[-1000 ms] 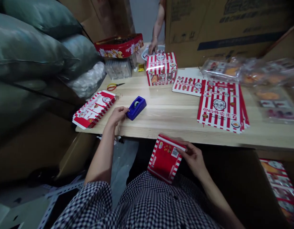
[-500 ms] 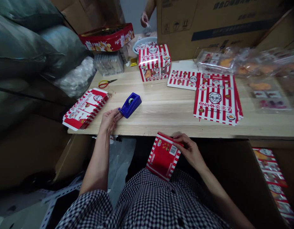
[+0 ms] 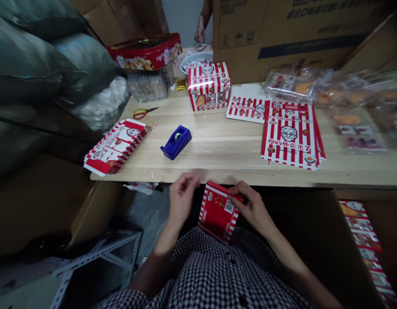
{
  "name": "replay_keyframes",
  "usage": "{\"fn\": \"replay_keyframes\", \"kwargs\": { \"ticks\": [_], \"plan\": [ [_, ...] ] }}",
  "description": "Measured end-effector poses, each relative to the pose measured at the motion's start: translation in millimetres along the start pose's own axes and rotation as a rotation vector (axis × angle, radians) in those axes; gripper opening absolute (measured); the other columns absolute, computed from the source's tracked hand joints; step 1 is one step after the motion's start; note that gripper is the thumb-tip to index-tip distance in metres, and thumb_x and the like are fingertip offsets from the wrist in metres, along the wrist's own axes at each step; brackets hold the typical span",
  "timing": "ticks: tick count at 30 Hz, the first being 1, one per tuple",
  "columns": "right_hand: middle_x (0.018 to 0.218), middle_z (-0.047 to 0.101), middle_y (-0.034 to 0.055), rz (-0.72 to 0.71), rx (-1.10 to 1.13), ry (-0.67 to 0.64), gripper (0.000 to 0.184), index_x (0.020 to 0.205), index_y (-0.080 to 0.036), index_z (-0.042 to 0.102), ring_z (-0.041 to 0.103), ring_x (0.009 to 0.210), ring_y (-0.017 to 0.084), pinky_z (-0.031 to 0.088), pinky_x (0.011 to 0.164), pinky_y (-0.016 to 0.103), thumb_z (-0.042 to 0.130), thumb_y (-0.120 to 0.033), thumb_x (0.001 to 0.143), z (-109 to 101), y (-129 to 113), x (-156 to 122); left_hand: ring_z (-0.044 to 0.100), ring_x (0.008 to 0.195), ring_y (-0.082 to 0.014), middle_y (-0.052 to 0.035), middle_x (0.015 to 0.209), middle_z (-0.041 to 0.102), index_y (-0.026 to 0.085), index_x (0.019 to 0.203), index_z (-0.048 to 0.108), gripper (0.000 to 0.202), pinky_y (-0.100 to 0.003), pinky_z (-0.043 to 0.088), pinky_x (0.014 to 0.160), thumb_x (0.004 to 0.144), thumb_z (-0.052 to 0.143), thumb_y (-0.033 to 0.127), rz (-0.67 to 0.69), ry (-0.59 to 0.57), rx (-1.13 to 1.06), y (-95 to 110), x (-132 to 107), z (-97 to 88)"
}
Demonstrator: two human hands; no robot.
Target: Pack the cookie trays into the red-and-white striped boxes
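Lap: box [image 3: 218,210] stood tilted on the checked shirt, at 6 o'clock, just below the table [image 3: 230,159] edge; red panel faced up, likely so its top end could be worked on.
Right hand [image 3: 254,208]: fingers grasped the box's upper right corner, thumb on the top edge, steadying it.
Left hand [image 3: 180,199]: just beside the box's left edge, apart from it; fingertips pinched together near the thumb; whether they held a bit of tape, cannot tell.
Dispenser [image 3: 176,142]: blue, at 11 o'clock, near the front edge, within easy reach of the left hand.
Flat stack [image 3: 114,146]: striped blanks at 10 o'clock, overhanging the table's left corner.
Sheets [image 3: 290,137]: striped blanks fanned at 1 o'clock.
Made-up box [image 3: 209,87]: upright at 12 o'clock, farther back.
Scissors [image 3: 143,112]: at 11 o'clock, behind the flat stack.
Far end: another person's hand [image 3: 200,33] over a bowl [image 3: 190,64].
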State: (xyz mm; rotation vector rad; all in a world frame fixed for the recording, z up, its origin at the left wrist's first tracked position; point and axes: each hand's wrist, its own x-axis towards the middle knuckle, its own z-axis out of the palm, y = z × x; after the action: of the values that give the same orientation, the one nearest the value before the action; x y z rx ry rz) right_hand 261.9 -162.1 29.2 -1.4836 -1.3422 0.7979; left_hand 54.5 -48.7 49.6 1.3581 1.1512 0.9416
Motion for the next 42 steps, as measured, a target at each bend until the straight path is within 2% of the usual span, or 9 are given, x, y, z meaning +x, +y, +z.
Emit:
{"fn": "replay_keyframes", "kwargs": {
  "ticks": [3, 6, 11, 15, 23, 32, 37, 40, 42],
  "plan": [
    [0.092, 0.061, 0.0048, -0.039, -0.017, -0.041, 0.007, 0.090, -0.021, 0.063, 0.061, 0.088, 0.021, 0.047, 0.078, 0.034, 0.060, -0.016, 0.093, 4.4, -1.0, 1.3, 0.057, 0.066, -0.0115, -0.0003, 0.071, 0.066, 0.015, 0.089, 0.073, 0.022, -0.022, 0.046, 0.068, 0.086, 0.070, 0.037, -0.157, -0.119, -0.194, 5.7, -34.7, 37.9],
    [0.096, 0.061, 0.0053, -0.054, -0.001, -0.039, 0.007, 0.090, -0.022, 0.062, 0.062, 0.091, 0.021, 0.048, 0.079, 0.034, 0.060, -0.016, 0.094, 7.8, -0.2, 1.3, 0.058, 0.064, -0.0105, -0.0004, 0.070, 0.067, 0.014, 0.097, 0.075, 0.026, -0.021, 0.047, 0.067, 0.083, 0.074, 0.036, -0.265, -0.112, -0.330, -2.9, -44.5, 55.7],
    [0.087, 0.060, 0.0030, -0.097, -0.022, 0.018, 0.004, 0.094, -0.022, 0.061, 0.061, 0.083, 0.020, 0.048, 0.074, 0.032, 0.059, -0.019, 0.095, 13.2, 1.0, -0.3, 0.062, 0.063, -0.0094, 0.0035, 0.072, 0.068, 0.024, 0.151, 0.041, 0.079, -0.023, 0.049, 0.072, 0.081, 0.078, 0.030, -0.323, -0.081, -0.469, -13.7, -46.0, 60.5],
    [0.087, 0.061, 0.0026, -0.068, -0.059, 0.044, 0.005, 0.098, -0.022, 0.060, 0.062, 0.080, 0.019, 0.049, 0.071, 0.031, 0.060, -0.020, 0.094, 16.6, 1.2, -1.8, 0.062, 0.062, -0.0084, 0.0037, 0.071, 0.069, 0.022, 0.154, 0.032, 0.087, -0.022, 0.050, 0.072, 0.081, 0.078, 0.028, -0.340, -0.022, -0.486, -11.9, -47.7, 62.1],
    [0.112, 0.064, 0.0070, -0.158, -0.092, -0.015, 0.033, 0.128, -0.026, 0.055, 0.062, 0.105, 0.022, 0.051, 0.091, 0.038, 0.055, -0.016, 0.097, 17.4, -3.7, -1.1, 0.064, 0.059, -0.0091, 0.0005, 0.076, 0.072, 0.019, 0.151, 0.033, 0.085, -0.021, 0.051, 0.066, 0.080, 0.078, 0.028, -0.362, 0.021, -0.492, -8.9, -44.4, 61.5],
    [0.089, 0.050, 0.0036, -0.063, -0.120, -0.140, 0.030, 0.119, -0.023, 0.070, 0.056, 0.083, 0.019, 0.050, 0.074, 0.033, 0.054, -0.015, 0.094, 13.7, -11.8, 5.4, 0.058, 0.056, -0.0097, 0.0030, 0.070, 0.067, 0.019, 0.151, 0.032, 0.082, -0.020, 0.045, 0.060, 0.082, 0.074, 0.035, -0.349, -0.022, -0.311, -14.4, -48.0, 57.1],
    [0.085, 0.051, 0.0028, -0.047, -0.054, -0.118, 0.028, 0.115, -0.023, 0.074, 0.055, 0.080, 0.018, 0.047, 0.070, 0.032, 0.058, -0.016, 0.092, 11.0, -10.4, 7.6, 0.052, 0.055, -0.0126, 0.0065, 0.060, 0.054, 0.024, 0.135, 0.056, 0.063, -0.025, 0.043, 0.062, 0.078, 0.076, 0.045, -0.196, -0.007, 0.216, -23.9, -41.9, 40.1],
    [0.084, 0.053, 0.0021, -0.010, 0.008, -0.105, 0.027, 0.114, -0.024, 0.075, 0.055, 0.079, 0.018, 0.046, 0.070, 0.031, 0.062, -0.019, 0.091, 9.4, -6.4, 7.5, 0.059, 0.078, -0.0182, 0.0009, 0.081, 0.061, 0.025, 0.134, 0.057, 0.077, -0.030, 0.046, 0.079, 0.065, 0.087, 0.044, -0.054, 0.113, 0.418, -31.4, -33.7, 29.2],
    [0.084, 0.056, 0.0022, 0.035, 0.076, -0.078, 0.023, 0.109, -0.025, 0.076, 0.056, 0.079, 0.017, 0.047, 0.072, 0.032, 0.066, -0.022, 0.090, 9.9, -0.4, 6.3, 0.061, 0.095, -0.0218, -0.0047, 0.101, 0.065, 0.023, 0.133, 0.057, 0.079, -0.034, 0.047, 0.088, 0.063, 0.088, 0.041, -0.046, 0.073, 0.288, -37.8, -29.0, 25.3]
  ]
}}
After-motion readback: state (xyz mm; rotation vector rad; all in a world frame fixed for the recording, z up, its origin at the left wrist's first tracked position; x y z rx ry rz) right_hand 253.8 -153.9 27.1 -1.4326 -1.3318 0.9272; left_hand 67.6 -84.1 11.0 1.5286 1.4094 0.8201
